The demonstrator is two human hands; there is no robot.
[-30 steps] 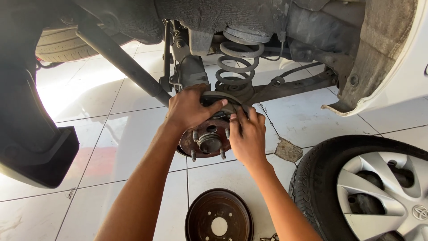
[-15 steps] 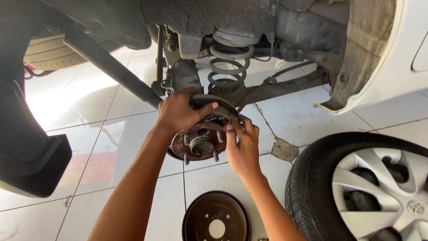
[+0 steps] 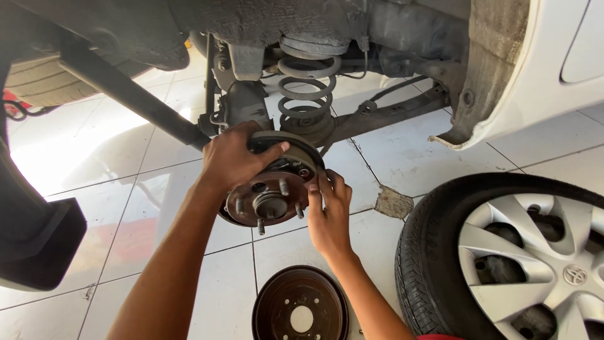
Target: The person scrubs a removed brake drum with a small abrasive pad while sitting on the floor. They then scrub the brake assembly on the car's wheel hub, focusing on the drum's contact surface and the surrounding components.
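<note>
White floor tiles gleam under the raised white car, glare pooling at the far left. My left hand lies over the top of the brake assembly, thumb stretched across the dark shoe and fingers wrapped behind it, a closed grip on its upper edge. My right hand is at the right side of the same assembly, fingers half curled with the tips touching the shoe's edge beside the hub; I cannot tell whether anything is pinched between them. Half a second ago that hand sat higher, curled over the top right of the shoe; it has since slid down and a little outward, while the left hand has kept its place.

The rusty hub, with its studs poking toward me, hangs at the axle end just below the coil spring. Directly beneath my right wrist the removed brake drum lies on the floor, open side up. To the right lies the wheel, with its silver cover, near my forearm but apart from it. A broken tile patch shows between wheel and hub.
</note>
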